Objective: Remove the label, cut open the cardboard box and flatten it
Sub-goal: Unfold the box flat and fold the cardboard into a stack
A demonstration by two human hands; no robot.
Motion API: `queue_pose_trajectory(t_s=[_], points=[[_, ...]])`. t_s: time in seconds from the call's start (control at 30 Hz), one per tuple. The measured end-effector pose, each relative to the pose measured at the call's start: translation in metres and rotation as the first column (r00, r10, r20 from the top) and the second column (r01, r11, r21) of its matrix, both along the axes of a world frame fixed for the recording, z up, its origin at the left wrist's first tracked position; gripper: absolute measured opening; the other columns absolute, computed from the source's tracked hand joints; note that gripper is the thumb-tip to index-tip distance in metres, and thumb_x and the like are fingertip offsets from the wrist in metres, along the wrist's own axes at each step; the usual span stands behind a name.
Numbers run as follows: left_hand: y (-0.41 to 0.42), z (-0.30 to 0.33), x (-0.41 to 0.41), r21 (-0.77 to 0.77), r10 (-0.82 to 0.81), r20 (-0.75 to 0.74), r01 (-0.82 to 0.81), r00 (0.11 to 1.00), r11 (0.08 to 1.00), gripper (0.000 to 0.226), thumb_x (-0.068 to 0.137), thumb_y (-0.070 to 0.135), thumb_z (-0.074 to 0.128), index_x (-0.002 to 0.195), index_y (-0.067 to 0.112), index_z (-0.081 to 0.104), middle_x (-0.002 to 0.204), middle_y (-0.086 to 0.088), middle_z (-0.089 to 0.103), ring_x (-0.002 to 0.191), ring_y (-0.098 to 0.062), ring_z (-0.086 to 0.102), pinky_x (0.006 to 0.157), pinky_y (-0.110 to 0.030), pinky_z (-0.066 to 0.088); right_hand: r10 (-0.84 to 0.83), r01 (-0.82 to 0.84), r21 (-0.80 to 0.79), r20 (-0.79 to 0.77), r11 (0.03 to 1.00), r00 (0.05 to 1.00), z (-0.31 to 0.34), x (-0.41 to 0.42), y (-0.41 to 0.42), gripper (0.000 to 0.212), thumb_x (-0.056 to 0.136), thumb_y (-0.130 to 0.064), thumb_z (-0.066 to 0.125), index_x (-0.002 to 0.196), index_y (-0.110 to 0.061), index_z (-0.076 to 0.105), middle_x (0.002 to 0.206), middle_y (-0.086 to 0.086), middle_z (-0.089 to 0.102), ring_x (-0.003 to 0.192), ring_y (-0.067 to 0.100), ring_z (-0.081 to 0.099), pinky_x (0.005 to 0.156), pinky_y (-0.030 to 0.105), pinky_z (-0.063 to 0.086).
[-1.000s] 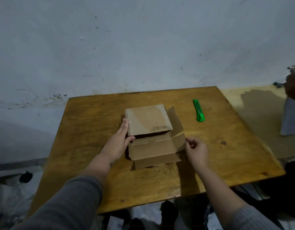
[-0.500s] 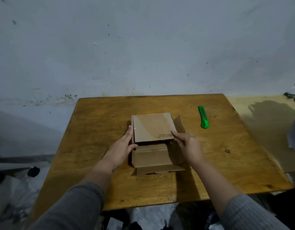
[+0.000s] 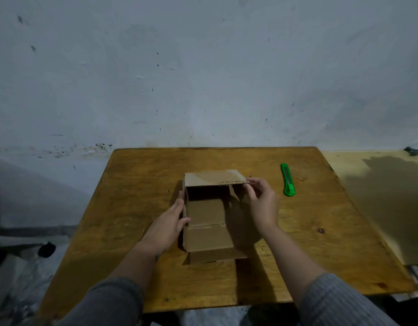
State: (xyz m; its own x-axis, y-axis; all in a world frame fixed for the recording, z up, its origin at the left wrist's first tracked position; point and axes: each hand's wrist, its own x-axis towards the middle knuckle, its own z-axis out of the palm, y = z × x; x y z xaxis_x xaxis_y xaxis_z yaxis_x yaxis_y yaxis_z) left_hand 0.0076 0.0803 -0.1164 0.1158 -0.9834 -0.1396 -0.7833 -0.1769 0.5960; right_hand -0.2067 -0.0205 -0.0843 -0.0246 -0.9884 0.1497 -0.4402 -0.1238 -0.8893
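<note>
Indoors, a worn wooden table meets a scuffed white wall; right hand pinches the box flap.

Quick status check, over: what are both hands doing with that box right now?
Left hand flat against the cardboard box, steadying its left side. Right hand pinching the raised top flap at its right corner. Box open, not flattened. Green cutter lies aside, untouched; nothing blocking.
</note>
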Motion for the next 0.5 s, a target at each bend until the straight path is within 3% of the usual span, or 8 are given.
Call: queue_pose_trajectory(t_s=[0.2, 0.4, 0.5], points=[[0.001, 0.004, -0.002, 0.013, 0.000, 0.006, 0.000, 1.000, 1.000, 0.074, 0.099, 0.037, 0.043, 0.149, 0.037, -0.011, 0.157, 0.018, 0.009, 0.134, -0.014, 0.039, 0.098, -0.028, 0.042, -0.008, 0.007, 0.008, 0.143, 1.000, 0.990, 0.006, 0.012, -0.011, 0.021, 0.087, -0.017, 0.063, 0.107, -0.019, 0.055, 0.101, -0.002, 0.066, 0.095, 0.011, 0.063, 0.074, 0.018, 0.050], [0.001, 0.000, -0.001, 0.005, 0.003, -0.024, -0.003, 1.000, 1.000, 0.074, 0.099, 0.038, 0.040, 0.147, 0.039, -0.017, 0.159, 0.015, 0.004, 0.133, -0.014, 0.041, 0.099, -0.029, 0.045, 0.058, -0.063, 0.029, 0.145, 0.998, 0.988, -0.005, 0.024, -0.017, 0.047, 0.088, -0.004, 0.058, 0.124, -0.033, 0.053, 0.108, -0.016, 0.063, 0.105, 0.003, 0.059, 0.089, 0.025, 0.051], [0.001, -0.002, -0.001, 0.016, 0.030, -0.039, -0.030, 0.999, 0.999, 0.072, 0.100, 0.037, 0.039, 0.147, 0.038, -0.016, 0.157, 0.017, 0.007, 0.130, -0.013, 0.044, 0.098, -0.030, 0.044, 0.049, -0.052, 0.028, 0.085, 0.998, 0.995, -0.011, 0.029, -0.031, 0.051, 0.089, -0.003, 0.056, 0.131, -0.033, 0.050, 0.116, -0.009, 0.065, 0.107, 0.005, 0.060, 0.091, 0.028, 0.052]])
